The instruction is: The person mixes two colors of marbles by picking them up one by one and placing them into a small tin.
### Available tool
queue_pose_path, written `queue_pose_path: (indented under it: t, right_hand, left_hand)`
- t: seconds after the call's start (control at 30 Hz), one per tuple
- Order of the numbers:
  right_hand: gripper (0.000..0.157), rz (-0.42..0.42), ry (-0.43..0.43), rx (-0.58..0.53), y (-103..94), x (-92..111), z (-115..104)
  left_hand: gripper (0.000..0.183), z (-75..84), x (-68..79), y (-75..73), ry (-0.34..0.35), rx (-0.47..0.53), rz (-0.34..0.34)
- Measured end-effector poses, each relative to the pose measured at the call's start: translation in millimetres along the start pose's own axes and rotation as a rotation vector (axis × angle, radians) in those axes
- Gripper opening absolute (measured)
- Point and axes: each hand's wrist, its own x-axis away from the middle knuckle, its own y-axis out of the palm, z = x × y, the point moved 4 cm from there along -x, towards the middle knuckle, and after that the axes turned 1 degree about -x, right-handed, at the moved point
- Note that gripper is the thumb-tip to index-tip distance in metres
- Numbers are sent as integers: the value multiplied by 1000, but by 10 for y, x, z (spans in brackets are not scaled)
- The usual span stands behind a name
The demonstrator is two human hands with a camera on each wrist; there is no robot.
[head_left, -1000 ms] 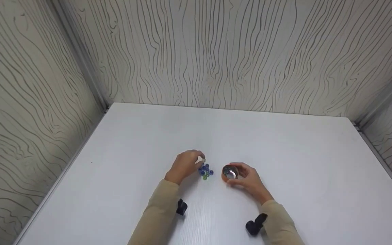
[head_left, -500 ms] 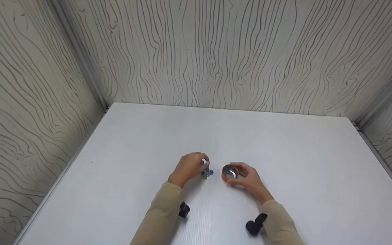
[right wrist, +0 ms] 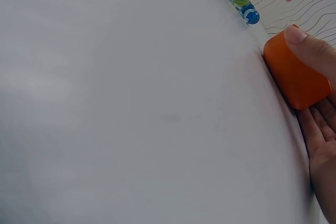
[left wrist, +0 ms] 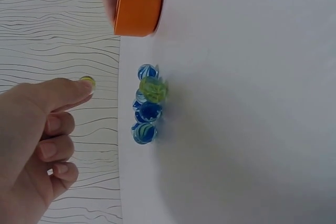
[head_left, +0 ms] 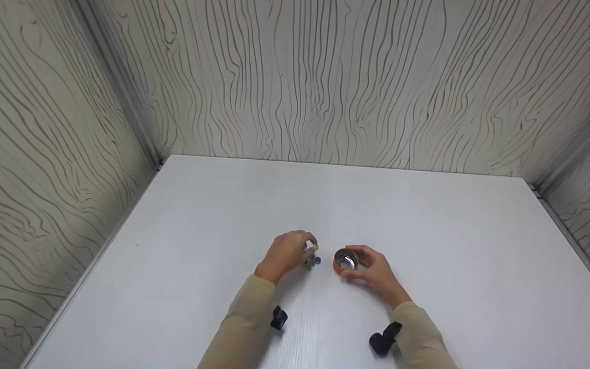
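My left hand [head_left: 287, 252] pinches a yellow-green glass marble [left wrist: 88, 82] between thumb and index finger, raised above the table. Below it lies a tight cluster of marbles, several blue-and-white [left wrist: 145, 132] and a clear green one [left wrist: 153, 89]; in the head view the hand partly covers them. To the right, my right hand [head_left: 374, 270] grips a small round cup [left wrist: 138, 8], orange outside and shiny metal inside. Its thumb [right wrist: 310, 51] presses the cup's near side while the other fingers curve round the far side. The cup stands upright on the table, opening up.
The white table [head_left: 213, 205] extends around both hands. Wood-grain patterned panels [head_left: 295, 82] close off its back and sides. A black wrist camera [head_left: 279, 318] hangs by the left sleeve, another black camera [head_left: 384, 338] by the right.
My left hand has shifted slightly right over the marbles and now holds a marble beside the cluster's right side. The right hand and the cup have stayed in place.
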Motion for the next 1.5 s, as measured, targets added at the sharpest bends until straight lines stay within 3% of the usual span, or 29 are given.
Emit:
queue_pose_path:
  t: [0.3,0.63,1.13,1.5]
  right_hand:
    - [64,-10,-14,3,-2,6,-1]
    - [65,2,68,-38,6,12,36]
    - [64,-5,45,2,2,4,4]
    - [65,-15,28,-13,-2,-2,-1]
  left_hand:
    - [19,37,8,31,-9,-8,-15]
    - [16,70,43,27,89,-37,62]
    - [17,161,18,52,109,-53,45]
    - [15,263,28,72,172,-91,82]
